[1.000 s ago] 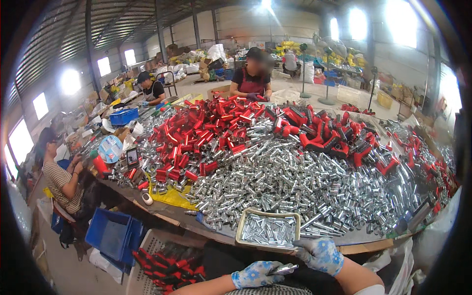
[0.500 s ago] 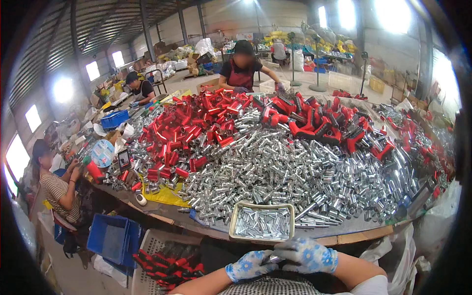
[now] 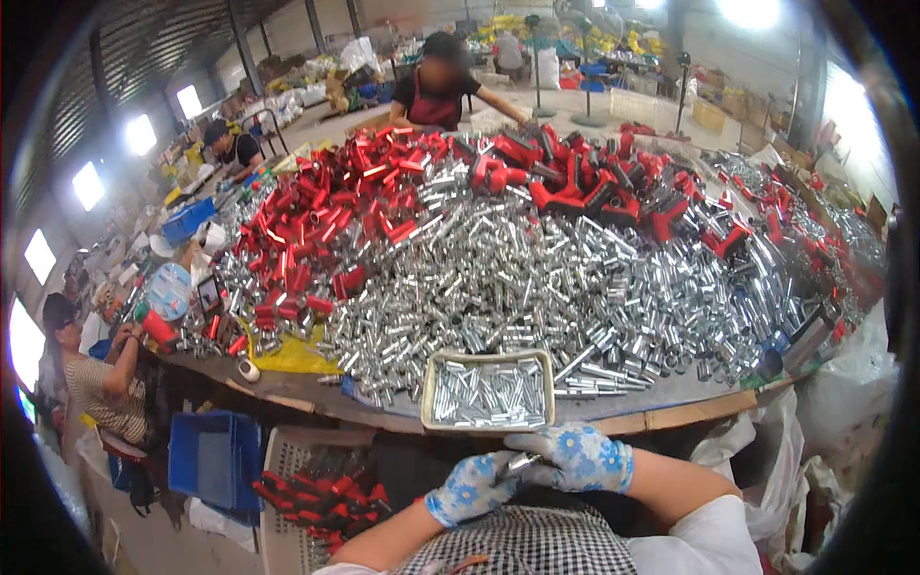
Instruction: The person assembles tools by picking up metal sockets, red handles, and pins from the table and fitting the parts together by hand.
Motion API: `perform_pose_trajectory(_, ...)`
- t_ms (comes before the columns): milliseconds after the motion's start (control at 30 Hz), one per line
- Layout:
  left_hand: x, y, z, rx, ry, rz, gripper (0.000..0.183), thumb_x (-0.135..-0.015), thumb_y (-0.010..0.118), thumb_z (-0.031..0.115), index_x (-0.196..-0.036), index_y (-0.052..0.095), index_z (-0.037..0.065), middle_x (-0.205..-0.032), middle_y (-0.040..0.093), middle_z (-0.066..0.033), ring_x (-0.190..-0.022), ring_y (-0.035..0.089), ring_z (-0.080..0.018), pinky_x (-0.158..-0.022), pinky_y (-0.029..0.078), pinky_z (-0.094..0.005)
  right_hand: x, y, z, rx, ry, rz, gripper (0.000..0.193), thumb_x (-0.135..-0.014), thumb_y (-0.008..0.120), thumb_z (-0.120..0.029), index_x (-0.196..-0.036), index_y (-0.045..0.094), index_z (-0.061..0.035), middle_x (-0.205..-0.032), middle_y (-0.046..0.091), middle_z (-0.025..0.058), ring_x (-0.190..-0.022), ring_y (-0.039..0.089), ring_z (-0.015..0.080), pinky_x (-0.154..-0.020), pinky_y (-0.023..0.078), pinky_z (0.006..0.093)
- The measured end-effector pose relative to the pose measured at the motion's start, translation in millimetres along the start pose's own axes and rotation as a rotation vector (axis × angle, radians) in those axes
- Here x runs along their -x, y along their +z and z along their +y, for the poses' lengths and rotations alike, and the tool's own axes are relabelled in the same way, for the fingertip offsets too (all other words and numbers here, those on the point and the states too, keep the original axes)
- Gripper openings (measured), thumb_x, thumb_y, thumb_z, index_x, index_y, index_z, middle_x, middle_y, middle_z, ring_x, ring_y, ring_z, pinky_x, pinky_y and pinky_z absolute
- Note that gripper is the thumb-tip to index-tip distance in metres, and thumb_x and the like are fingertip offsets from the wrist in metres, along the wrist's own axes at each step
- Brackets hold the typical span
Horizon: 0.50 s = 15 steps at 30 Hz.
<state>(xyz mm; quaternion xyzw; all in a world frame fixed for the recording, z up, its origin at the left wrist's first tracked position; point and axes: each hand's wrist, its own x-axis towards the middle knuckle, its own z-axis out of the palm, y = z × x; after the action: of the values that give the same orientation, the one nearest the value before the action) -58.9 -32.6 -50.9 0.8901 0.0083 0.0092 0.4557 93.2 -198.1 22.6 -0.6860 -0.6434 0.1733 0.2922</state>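
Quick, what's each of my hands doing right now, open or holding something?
Left hand: closed, holding a silver metal part.
Right hand: fingers curled over the same part; whether they grip it cannot be told.

both hands (image 3: pixel 474 489) are wearing white gloves (image 3: pixel 582 462) with blue flowers; black-and-white checked garment (image 3: pixel 541 541) is covering torso; white sleeve (image 3: pixel 704 539) is showing at right.

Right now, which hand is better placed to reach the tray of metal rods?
Probably the right hand: it appears nearer the tray than the left hand. Both seem to hold the metal part, though.
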Motion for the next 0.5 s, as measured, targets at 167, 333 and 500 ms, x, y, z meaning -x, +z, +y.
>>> perform_pose_trajectory(167, -2, -10, -3, 0.342, -0.050, -0.237, 0.033, -0.091, 0.065, 0.015, -0.121, 0.059, 0.004, -0.109, 0.067, -0.0158, -0.101, 0.066, -0.0264, -0.088, 0.050, -0.0332, -1, -7, 1, 0.050, -0.113, -0.192, 0.047, -0.087, 0.066, -0.033, -0.124, 0.058, -0.0062, -0.092, 0.069, 0.0199, -0.086, 0.068, 0.0351, -0.074, 0.054, 0.0437)
perform_pose_trajectory(333, 3, 10, 10, 0.003, 0.100, 0.054, 0.036, -0.077, 0.072, 0.011, -0.111, 0.064, 0.003, -0.090, 0.068, -0.0166, -0.080, 0.067, -0.0344, -0.071, 0.055, -0.0384, 10, 14, -1, 0.014, 0.180, -0.047, 0.038, -0.087, 0.065, -0.036, -0.107, 0.065, -0.0030, -0.078, 0.069, 0.0191, -0.076, 0.068, 0.0363, -0.071, 0.055, 0.0433)
perform_pose_trajectory(500, 2, 9, -2, -0.032, 0.163, 0.175, 0.033, -0.077, 0.074, 0.013, -0.107, 0.065, 0.003, -0.088, 0.068, -0.0168, -0.078, 0.068, -0.0339, -0.069, 0.055, -0.0383, 6, 17, -4, -0.088, 0.235, 0.032, 0.042, -0.089, 0.066, -0.034, -0.114, 0.061, -0.0014, -0.091, 0.068, 0.0202, -0.085, 0.069, 0.0321, -0.075, 0.054, 0.0393)
